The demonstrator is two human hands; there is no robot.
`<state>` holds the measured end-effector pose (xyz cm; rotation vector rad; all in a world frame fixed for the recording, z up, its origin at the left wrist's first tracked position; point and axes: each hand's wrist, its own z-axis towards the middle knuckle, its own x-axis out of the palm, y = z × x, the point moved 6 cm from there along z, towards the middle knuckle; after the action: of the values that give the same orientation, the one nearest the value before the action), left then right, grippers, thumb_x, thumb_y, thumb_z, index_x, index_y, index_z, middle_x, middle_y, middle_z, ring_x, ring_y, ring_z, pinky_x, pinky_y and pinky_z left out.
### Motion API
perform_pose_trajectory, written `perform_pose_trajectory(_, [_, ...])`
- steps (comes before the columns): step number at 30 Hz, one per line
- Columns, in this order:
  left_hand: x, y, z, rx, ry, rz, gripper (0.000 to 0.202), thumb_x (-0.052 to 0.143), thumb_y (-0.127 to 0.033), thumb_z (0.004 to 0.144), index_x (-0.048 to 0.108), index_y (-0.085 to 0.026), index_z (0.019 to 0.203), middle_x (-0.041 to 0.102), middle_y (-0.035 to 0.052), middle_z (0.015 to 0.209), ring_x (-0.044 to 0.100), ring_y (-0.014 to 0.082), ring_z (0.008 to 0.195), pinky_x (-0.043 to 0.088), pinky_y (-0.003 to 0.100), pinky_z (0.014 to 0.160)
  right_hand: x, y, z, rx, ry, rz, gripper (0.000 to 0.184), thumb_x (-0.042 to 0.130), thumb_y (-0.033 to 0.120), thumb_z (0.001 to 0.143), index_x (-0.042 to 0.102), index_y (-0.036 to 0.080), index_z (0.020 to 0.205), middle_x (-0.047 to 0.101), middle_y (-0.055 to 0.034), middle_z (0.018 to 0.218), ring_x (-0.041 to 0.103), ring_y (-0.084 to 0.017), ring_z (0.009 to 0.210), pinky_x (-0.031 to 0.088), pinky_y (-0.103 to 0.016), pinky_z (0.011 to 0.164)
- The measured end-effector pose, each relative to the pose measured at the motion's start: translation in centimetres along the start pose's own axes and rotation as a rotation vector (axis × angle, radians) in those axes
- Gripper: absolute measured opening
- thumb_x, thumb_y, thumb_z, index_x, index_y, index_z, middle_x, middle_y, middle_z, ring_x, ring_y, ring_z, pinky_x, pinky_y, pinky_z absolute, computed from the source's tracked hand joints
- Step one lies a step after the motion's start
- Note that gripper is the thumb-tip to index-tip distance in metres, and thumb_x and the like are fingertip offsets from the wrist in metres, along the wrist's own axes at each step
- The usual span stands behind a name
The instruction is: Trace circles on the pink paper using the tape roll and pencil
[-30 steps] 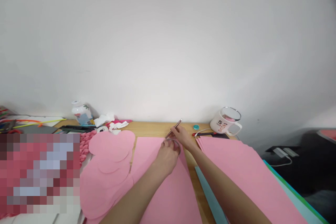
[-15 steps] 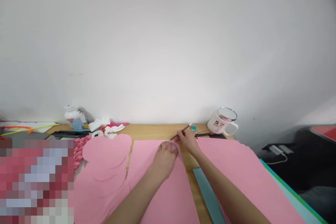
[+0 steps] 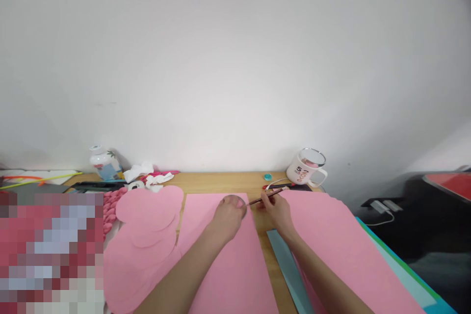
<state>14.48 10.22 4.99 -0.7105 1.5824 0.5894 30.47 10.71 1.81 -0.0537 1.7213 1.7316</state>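
A pink paper sheet (image 3: 235,265) lies in the middle of the desk. Near its far edge my left hand (image 3: 230,213) grips a round see-through disc with a dark rim (image 3: 243,208), keeping it flat on the paper; the hand covers most of it. My right hand (image 3: 275,211) pinches a dark pencil (image 3: 267,197) that slants down to the left. Its tip is at the right rim of the disc, by the sheet's right edge; whether it touches cannot be made out.
Overlapping pink cloud-like cutouts (image 3: 143,255) lie on the left, a stack of pink sheets (image 3: 338,240) on the right. A blue-grey strip (image 3: 290,272) sits between. Along the back stand a white bottle (image 3: 106,163), crumpled tissue (image 3: 143,172), a small teal disc (image 3: 268,176) and a white mug (image 3: 305,167).
My right hand has moved right and nearer to me, and the pencil tip has gone from the disc's top to its right side. My left hand stays on the disc.
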Motion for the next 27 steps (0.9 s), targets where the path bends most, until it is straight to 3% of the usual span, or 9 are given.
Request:
perform_pose_trajectory(6, [-1.0,-0.2,-0.2,0.015,0.056,0.021,0.036,0.052,0.002,0.069,0.060,-0.018,0.097,0.058,0.0089,0.112,0.053,0.0234,0.097,0.044,0.031,0.077,-0.2,-0.7,-2.1,0.078,0.010,0.236,0.038,0.054,0.058,0.077,0.056,0.021,0.066,0.072,-0.0100,0.064,0.071,-0.027,0.062,0.055,-0.036,0.062])
perform_pose_trajectory(10, [-1.4,-0.2,0.0,0.031,0.081,0.037,0.030,0.051,0.003,0.071,0.061,-0.017,0.091,0.060,0.0099,0.104,0.055,0.0221,0.094,0.043,0.031,0.078,-0.3,-0.7,-2.9,0.064,-0.034,0.303,0.046,0.057,0.064,0.073,0.060,0.018,0.072,0.071,-0.0078,0.061,0.071,-0.026,0.063,0.057,-0.034,0.062])
perform_pose_trajectory(15, [-1.0,0.4,0.6,0.016,0.069,-0.006,0.028,0.054,-0.006,0.077,0.062,-0.021,0.099,0.058,0.0087,0.109,0.053,0.0241,0.097,0.044,0.031,0.075,-0.2,-0.8,-3.7,0.071,-0.019,0.356,0.040,0.061,0.056,0.072,0.063,0.017,0.078,0.073,-0.0084,0.068,0.072,-0.026,0.068,0.057,-0.034,0.064])
perform_pose_trajectory(27, [-1.3,0.5,0.6,-0.002,0.068,-0.022,0.030,0.055,-0.009,0.076,0.060,-0.022,0.103,0.056,0.0081,0.112,0.051,0.0231,0.100,0.043,0.032,0.080,-0.9,1.5,-6.3,-0.049,0.025,0.215,0.024,0.055,0.040,0.076,0.058,0.021,0.062,0.067,-0.0040,0.059,0.065,-0.021,0.059,0.051,-0.029,0.055])
